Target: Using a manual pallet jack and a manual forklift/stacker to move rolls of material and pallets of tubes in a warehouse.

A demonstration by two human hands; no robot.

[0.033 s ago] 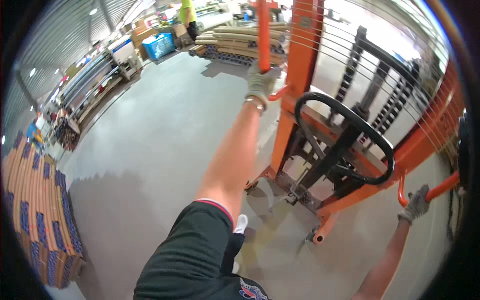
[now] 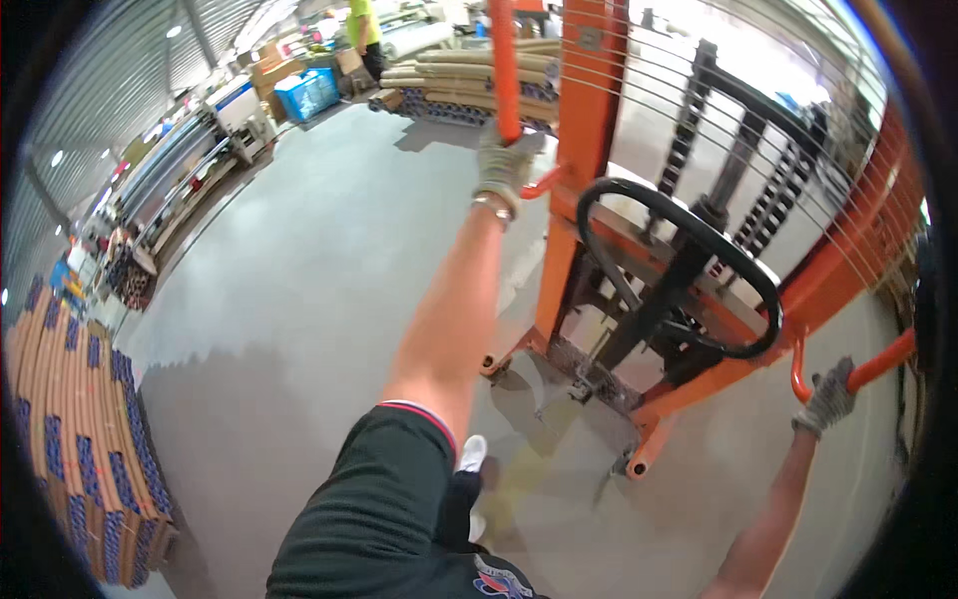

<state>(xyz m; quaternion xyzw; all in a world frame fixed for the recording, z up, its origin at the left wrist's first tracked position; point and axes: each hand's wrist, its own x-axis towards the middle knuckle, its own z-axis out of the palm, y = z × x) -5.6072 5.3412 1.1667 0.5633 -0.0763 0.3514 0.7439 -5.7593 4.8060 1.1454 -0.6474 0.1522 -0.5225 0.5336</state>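
Observation:
An orange hand pallet stacker stands in front of me to the right, with a wire mesh guard, dark lift chains and a black loop handle. My left hand, in a grey knit glove, is closed around the lower end of the upright orange handle at the stacker's left side. Lower on the right, my gloved right hand is wrapped round the other orange handle. The palm sides of both hands are hidden.
Bundled cardboard tubes are stacked on the left. More long tubes lie at the back, near a person in a yellow-green top. A blue crate and a long roller machine stand at the far left. Grey floor lies between.
The stacker and the background sit slightly farther left in the picture. Both hands keep their hold on the handles.

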